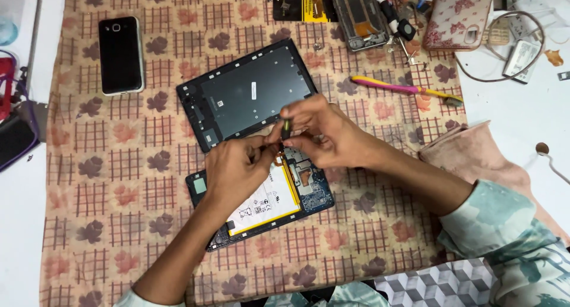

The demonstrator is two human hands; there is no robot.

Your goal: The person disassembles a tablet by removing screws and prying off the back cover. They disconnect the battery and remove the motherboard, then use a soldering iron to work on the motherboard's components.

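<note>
Pinching a small dark tool point(287, 129), the right hand point(323, 135) meets the left hand point(237, 167), fingers curled, above the opened tablet point(267, 203); its back cover point(249, 93) lies at twelve o'clock, touching.

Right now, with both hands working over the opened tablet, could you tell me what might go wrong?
1. The right hand holds a thin tool just above the opened tablet; a slip could nick the white battery or the orange flex.
2. The left hand hides part of the board, so small parts there could be bumped unseen.
3. The removed back panel lies close by and might get knocked.
</note>
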